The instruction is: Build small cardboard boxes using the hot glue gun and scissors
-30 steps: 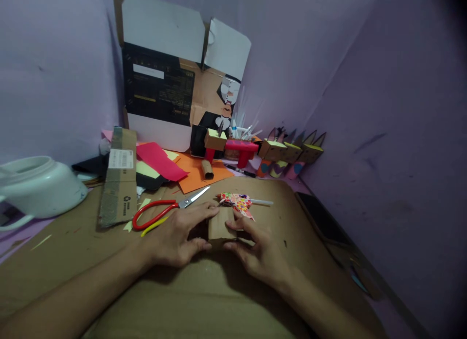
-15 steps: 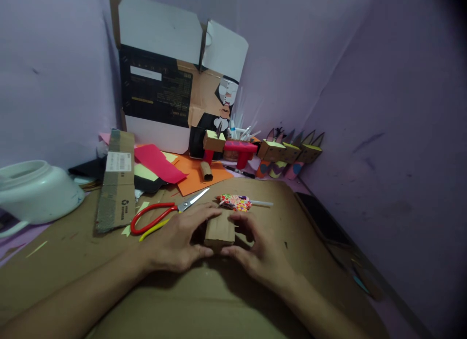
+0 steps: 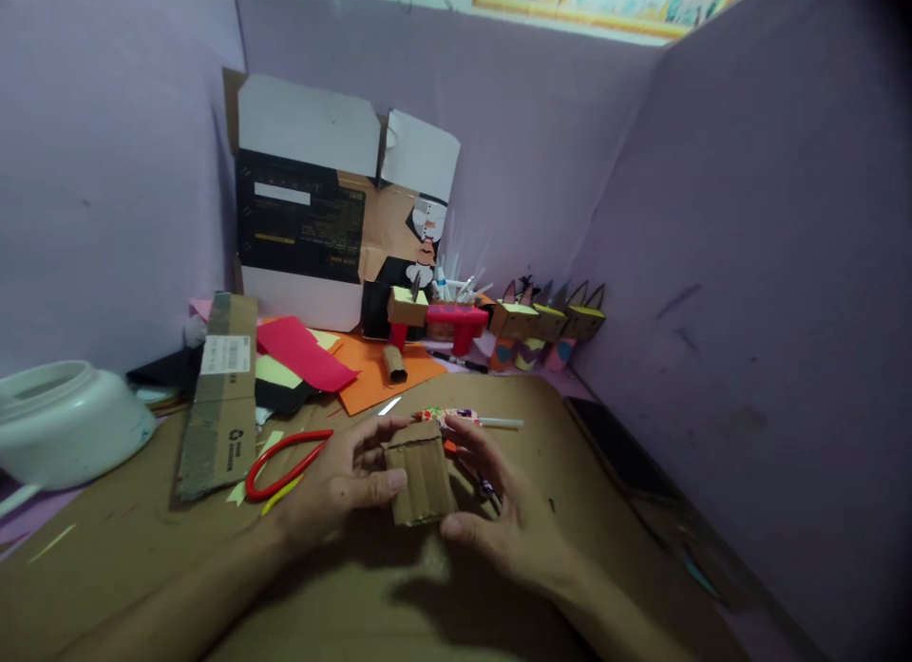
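A small brown cardboard box [image 3: 423, 482] is tilted so that one ribbed face points toward me, raised over the cardboard work surface. My left hand [image 3: 349, 482] is closed on its left side, thumb pressed on the front face and fingers behind. My right hand [image 3: 509, 515] curves round the right side, thumb at the lower corner and forefinger by the upper one; its palm stays apart from the box. Behind the hands lie red-handled scissors [image 3: 289, 464], partly covered by my left hand, and a glue gun with a colourful patterned cover [image 3: 448, 416], partly hidden.
A cardboard sheet [image 3: 342, 595] covers the table. On the left stand a white pot [image 3: 71, 425] and a cardboard strip [image 3: 226, 396]. Coloured paper [image 3: 306, 353], a short cardboard tube [image 3: 395, 365] and several cardboard animal figures [image 3: 548, 322] are at the back. A dark flat device [image 3: 619, 444] lies right.
The box has been turned and tilted, showing its broad face instead of its top. My left thumb has moved onto that face. The camera view has tipped upward.
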